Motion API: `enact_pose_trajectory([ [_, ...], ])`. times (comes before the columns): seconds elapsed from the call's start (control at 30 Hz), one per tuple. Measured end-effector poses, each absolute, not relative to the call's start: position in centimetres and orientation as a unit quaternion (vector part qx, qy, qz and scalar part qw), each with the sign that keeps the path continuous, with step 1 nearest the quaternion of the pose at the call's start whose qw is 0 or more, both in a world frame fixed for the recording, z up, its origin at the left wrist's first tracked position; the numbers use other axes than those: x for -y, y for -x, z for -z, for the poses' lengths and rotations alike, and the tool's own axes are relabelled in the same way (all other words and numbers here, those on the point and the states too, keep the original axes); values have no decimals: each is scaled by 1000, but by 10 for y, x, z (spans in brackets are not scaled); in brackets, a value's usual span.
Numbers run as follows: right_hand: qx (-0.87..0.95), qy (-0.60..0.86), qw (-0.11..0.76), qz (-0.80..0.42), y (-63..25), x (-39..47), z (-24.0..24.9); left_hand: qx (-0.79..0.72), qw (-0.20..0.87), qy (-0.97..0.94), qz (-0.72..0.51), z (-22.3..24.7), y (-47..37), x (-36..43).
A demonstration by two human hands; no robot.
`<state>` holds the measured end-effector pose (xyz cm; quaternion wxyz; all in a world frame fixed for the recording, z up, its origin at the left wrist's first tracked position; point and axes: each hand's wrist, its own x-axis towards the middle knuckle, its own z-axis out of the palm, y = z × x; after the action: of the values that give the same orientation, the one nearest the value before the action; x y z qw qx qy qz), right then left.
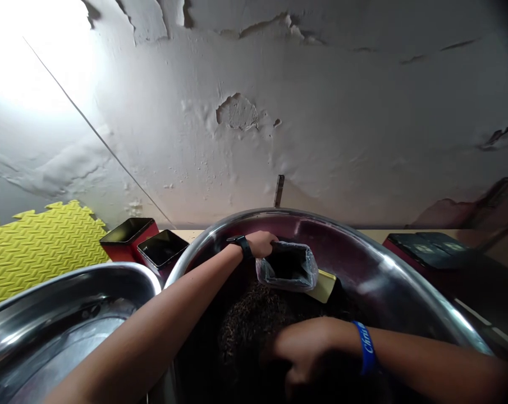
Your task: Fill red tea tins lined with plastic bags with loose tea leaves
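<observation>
My left hand point(262, 244), with a black watch at the wrist, grips the far left rim of a box lined with a clear plastic bag point(288, 283). The box's mouth faces up and its inside is dark. Below it, a heap of dry, dark, leaf-like bits point(254, 317) lies in a large steel basin point(388, 261). My right hand point(304, 348), a blue band on its wrist, is low over the heap with fingers curled; shadow and blur hide what they hold, if anything. A gold-coloured lid or panel point(324, 287) rests right beside the box.
Two open red-and-black boxes point(163, 249) stand left of the basin. A second steel basin point(148, 275) holding clear plastic sits at lower left. Dark closed boxes point(426, 249) are at right. Behind are a peeling wall and a yellow foam mat point(47, 247).
</observation>
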<state>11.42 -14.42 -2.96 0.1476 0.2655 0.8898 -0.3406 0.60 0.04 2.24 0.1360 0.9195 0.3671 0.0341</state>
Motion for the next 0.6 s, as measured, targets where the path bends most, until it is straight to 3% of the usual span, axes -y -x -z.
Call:
enact_pose_trajectory([
  [0.1,-895,-180,161,374,-115,142,16,-367,136,-920,-33,-22,-6,-1],
  [0.33,-819,-321,-75,469,-141,116,-33,-366,129,-921,-29,-23,-6,1],
  [0.4,-810,-387,-148,415,-152,111,-37,-352,135,-926,-31,-23,-6,0],
  [0.47,-830,-434,-209,283,-160,108,-36,-341,141,-929,-30,-22,-6,-1],
  [0.53,-856,-434,-233,155,-163,107,-36,-334,140,-931,-32,-21,-6,-3],
  [0.6,-874,-405,-248,104,-162,110,-37,-328,136,-934,-36,-20,-6,-4],
])
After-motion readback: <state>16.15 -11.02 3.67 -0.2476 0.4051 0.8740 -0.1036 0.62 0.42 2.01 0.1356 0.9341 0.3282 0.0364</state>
